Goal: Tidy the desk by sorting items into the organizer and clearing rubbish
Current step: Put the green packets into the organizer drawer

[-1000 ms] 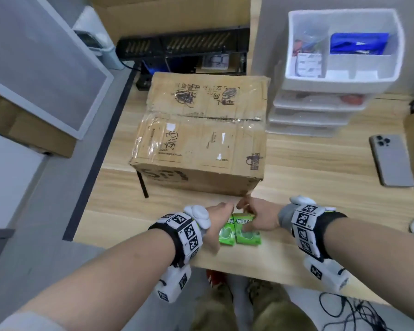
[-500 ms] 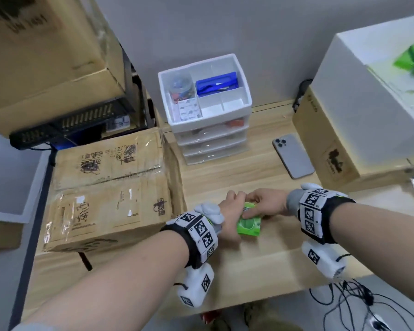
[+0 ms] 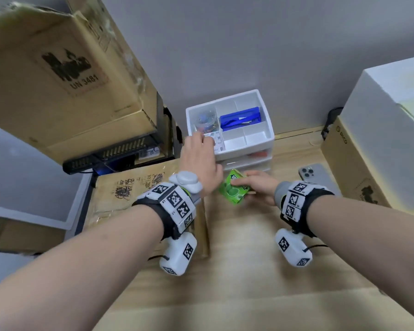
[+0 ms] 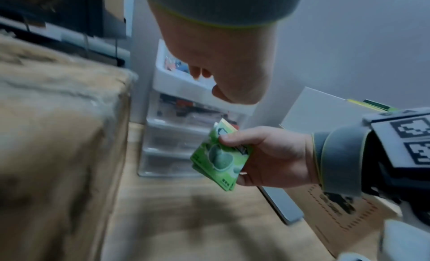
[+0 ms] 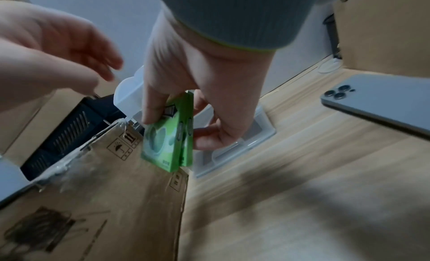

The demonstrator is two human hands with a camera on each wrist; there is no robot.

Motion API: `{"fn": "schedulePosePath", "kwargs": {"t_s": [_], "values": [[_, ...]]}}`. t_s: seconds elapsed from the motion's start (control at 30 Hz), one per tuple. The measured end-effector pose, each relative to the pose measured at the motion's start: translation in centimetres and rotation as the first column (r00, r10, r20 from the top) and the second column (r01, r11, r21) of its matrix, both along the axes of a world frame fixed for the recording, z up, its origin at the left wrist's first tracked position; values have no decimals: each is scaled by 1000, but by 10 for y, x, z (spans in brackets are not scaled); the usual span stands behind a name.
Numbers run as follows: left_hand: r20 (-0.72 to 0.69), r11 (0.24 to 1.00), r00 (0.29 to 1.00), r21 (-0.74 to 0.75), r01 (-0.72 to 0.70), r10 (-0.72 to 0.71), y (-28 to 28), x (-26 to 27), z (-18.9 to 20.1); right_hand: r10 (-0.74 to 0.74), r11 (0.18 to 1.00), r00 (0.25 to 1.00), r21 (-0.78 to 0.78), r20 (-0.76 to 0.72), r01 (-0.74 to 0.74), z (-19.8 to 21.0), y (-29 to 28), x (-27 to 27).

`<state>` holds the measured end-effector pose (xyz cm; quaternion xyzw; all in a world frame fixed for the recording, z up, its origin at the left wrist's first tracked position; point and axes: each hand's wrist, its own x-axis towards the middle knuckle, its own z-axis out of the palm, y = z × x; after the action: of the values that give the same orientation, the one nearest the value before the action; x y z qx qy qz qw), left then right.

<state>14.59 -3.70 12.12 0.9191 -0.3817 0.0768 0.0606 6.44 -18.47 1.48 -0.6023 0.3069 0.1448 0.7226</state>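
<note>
The right hand (image 3: 257, 187) pinches two flat green packets (image 3: 233, 189) together, thumb on one face and fingers on the other, and holds them off the light wooden desk (image 3: 261, 259), just in front of the white plastic drawer organizer (image 3: 261, 137). The left hand (image 3: 200, 161) holds nothing, its fingers relaxed and loosely spread, the fingertips over the organizer's front left corner; whether they touch it cannot be told. In the organizer's top tray sits a blue rectangular item (image 3: 239, 118), beside a clear round tub of small coloured bits (image 3: 204, 121). A grey smartphone (image 3: 317, 174) lies face down on the desk, right of the organizer. A taped brown cardboard box (image 3: 129, 194) stands below the left wrist.
</note>
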Motion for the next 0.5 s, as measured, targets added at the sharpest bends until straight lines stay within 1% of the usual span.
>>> {"fn": "schedulePosePath", "kwargs": {"t_s": [0.03, 0.07, 0.1, 0.17, 0.23, 0.33, 0.43, 0.5], "values": [[47, 998, 997, -20, -52, 53, 3, 9, 1, -17, 1000, 1000, 23, 1, 17, -2, 0, 6], [65, 995, 993, -22, -95, 96, 6, 18, 2, -30, 999, 1000, 40, -2, 30, -4, -1, 12], [62, 992, 990, 0, -125, 125, 8, 26, 2, -50, 997, 999, 58, -10, 51, -6, -1, 17], [25, 984, 988, 88, -152, 150, 10, 36, 0, -89, 991, 996, 100, -25, 91, -10, -1, 21], [-33, 975, 988, 172, -144, 151, 11, 42, -7, -132, 979, 991, 154, -36, 135, -14, -1, 24], [-105, 976, 986, 191, -107, 129, 15, 42, -15, -203, 953, 978, 224, -38, 206, -17, 1, 25], [-92, 971, 990, 222, -88, 111, 13, 43, -13, -261, 926, 964, 267, -60, 267, -22, 3, 23], [-74, 957, 990, 274, -97, 122, 10, 45, -8, -239, 938, 968, 237, -80, 252, -25, 8, 19]]}}
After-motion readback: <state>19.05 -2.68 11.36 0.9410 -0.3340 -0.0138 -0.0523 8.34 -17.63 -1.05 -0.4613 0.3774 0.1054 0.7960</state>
